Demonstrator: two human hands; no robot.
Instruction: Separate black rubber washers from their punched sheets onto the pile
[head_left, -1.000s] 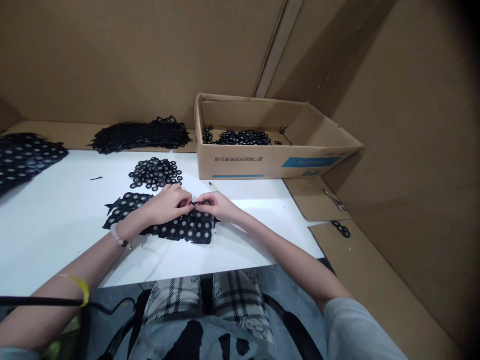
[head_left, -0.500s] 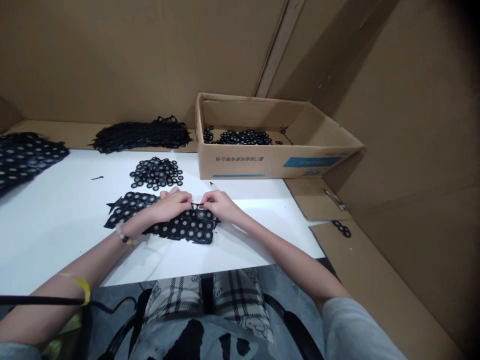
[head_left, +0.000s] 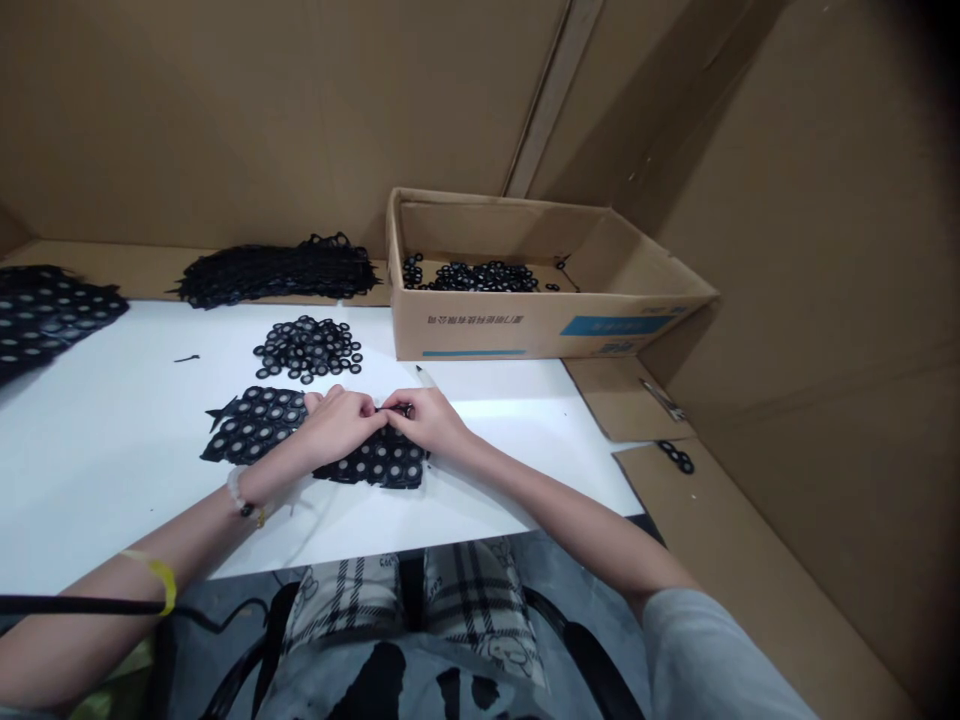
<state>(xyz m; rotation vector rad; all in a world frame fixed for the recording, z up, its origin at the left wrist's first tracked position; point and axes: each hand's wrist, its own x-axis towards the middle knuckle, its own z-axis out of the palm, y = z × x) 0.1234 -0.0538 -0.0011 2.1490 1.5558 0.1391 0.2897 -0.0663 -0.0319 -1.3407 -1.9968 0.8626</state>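
Note:
A black sheet of round rings with pale centres lies flat on the white tabletop. My left hand rests over its middle, thumb and fingers pinched at the far edge. Close beside it, my right hand pinches the same edge near the sheet's right end. The fingertips of both hands almost meet, and a bit of black material shows between them. The fingers hide exactly which part is gripped. Beyond the sheet sits a pile of loose black rings.
An open cardboard box holding black rings stands at the back. Stacked black sheets lie left of it, with more sheets at far left. A pen lies behind my right hand; joined rings lie on cardboard at right.
My hands have come closer together at the sheet's far edge. The black strip earlier visible between them is now mostly covered by my fingers. The view has shifted slightly.

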